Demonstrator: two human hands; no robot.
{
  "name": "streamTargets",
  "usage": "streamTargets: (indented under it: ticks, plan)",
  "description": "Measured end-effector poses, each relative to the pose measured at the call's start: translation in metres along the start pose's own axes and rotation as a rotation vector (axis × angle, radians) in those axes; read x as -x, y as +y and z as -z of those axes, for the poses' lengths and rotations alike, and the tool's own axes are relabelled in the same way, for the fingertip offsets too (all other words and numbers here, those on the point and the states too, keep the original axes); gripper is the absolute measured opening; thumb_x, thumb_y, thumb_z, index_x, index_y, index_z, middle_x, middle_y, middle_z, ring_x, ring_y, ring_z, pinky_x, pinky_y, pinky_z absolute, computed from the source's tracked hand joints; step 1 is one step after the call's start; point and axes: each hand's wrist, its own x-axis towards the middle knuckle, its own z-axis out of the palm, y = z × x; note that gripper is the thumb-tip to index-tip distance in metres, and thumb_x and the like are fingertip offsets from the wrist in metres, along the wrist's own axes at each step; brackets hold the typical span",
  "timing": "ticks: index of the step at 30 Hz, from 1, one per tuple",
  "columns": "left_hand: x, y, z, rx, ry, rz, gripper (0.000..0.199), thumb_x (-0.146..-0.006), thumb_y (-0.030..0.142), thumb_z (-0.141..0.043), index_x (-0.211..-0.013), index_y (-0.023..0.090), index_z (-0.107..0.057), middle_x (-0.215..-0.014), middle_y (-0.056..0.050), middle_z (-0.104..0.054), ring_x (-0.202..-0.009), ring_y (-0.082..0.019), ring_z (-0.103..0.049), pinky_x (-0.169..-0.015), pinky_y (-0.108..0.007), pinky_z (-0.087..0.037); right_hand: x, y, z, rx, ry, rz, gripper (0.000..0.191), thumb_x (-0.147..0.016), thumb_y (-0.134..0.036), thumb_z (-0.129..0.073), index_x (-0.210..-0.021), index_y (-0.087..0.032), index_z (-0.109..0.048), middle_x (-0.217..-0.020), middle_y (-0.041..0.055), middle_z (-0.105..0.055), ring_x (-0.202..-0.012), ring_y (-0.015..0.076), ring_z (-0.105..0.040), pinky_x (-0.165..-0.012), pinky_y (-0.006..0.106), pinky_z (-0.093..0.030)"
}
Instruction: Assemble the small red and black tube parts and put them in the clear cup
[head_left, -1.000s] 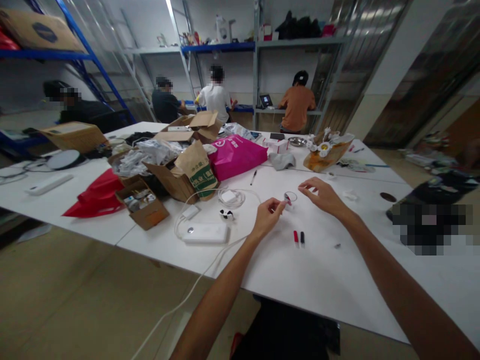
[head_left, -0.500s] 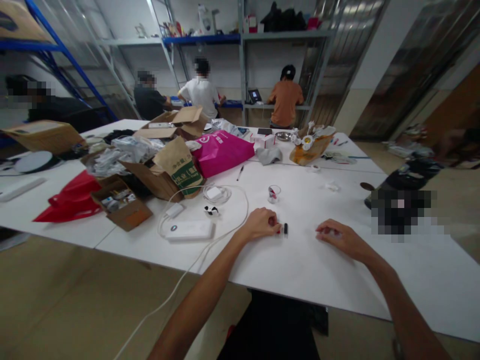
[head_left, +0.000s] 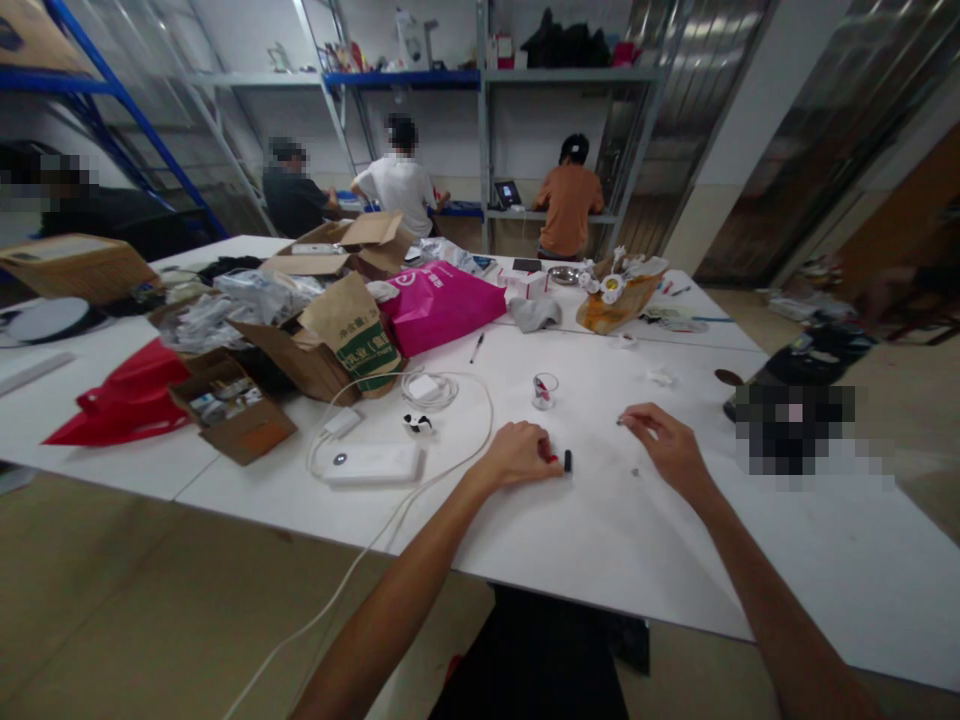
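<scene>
My left hand [head_left: 525, 455] rests on the white table with its fingers closed on a small red item [head_left: 553, 459]. Touching or just beside its fingertips is a small black piece [head_left: 568, 461]. To the right, my right hand [head_left: 664, 440] is raised a little, thumb and forefinger pinched on a tiny dark object [head_left: 620, 421], too small to name. Below that hand a small grey bit [head_left: 634, 472] lies on the table. A clear cup [head_left: 544, 391] with red and dark pieces inside stands beyond my left hand.
A white power bank [head_left: 375, 464], a looped white cable [head_left: 491, 410] and a black-and-white item [head_left: 417, 424] lie to the left. Open boxes [head_left: 244, 420], a magenta bag [head_left: 446, 305] and a pen [head_left: 476, 348] are farther back. A black bag [head_left: 806, 365] stands at right. People sit beyond the table.
My right hand has lifted and moved slightly away from me, now showing a tiny object in its pinch. The grey bit below it has come into view. My left hand has barely moved.
</scene>
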Motion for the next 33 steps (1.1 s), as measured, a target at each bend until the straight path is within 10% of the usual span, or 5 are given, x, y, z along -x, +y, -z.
streamTargets:
  ticks: [8, 16, 23, 33]
  plan:
    - [-0.006, -0.018, 0.006, 0.345, -0.063, 0.130, 0.030, -0.073, 0.042, -0.085, -0.091, 0.018, -0.084, -0.075, -0.001, -0.069, -0.068, -0.016, -0.056, -0.065, -0.028, -0.038, -0.041, 0.027, -0.040, -0.621, 0.277, -0.265, 0.048, -0.081, -0.063, -0.085, -0.098, -0.022, -0.067, -0.097, 0.0053, -0.078, -0.082, 0.0137, -0.072, -0.073, 0.028, -0.057]
    - [-0.018, -0.014, 0.011, 1.149, 0.236, 0.130, 0.035, -0.085, 0.048, -0.083, -0.087, 0.014, -0.077, -0.085, -0.004, -0.069, -0.073, -0.011, -0.052, -0.070, -0.025, -0.040, -0.023, 0.043, -0.047, -0.629, 0.308, -0.286, 0.043, -0.085, -0.058, -0.084, -0.105, -0.022, -0.073, -0.105, 0.0058, -0.078, -0.085, 0.0127, -0.072, -0.072, 0.026, -0.057]
    - [-0.019, -0.014, 0.019, 1.608, 0.261, 0.273, 0.027, -0.081, 0.036, -0.089, -0.089, 0.017, -0.072, -0.081, 0.000, -0.065, -0.073, -0.010, -0.057, -0.065, -0.021, -0.046, -0.023, 0.044, -0.048, -0.609, 0.278, -0.284, 0.045, -0.088, -0.061, -0.080, -0.104, -0.020, -0.074, -0.101, 0.0062, -0.077, -0.083, 0.0125, -0.071, -0.071, 0.026, -0.056]
    - [-0.019, -0.011, 0.001, 1.171, 0.253, 0.184, 0.042, -0.083, 0.048, -0.090, -0.104, 0.013, -0.079, -0.109, -0.013, -0.080, -0.087, -0.017, -0.073, -0.074, -0.026, -0.052, -0.023, 0.036, -0.049, -0.480, 0.319, -0.166, 0.042, -0.084, -0.052, -0.086, -0.109, -0.020, -0.073, -0.114, 0.0095, -0.079, -0.094, 0.0162, -0.076, -0.080, 0.031, -0.061]
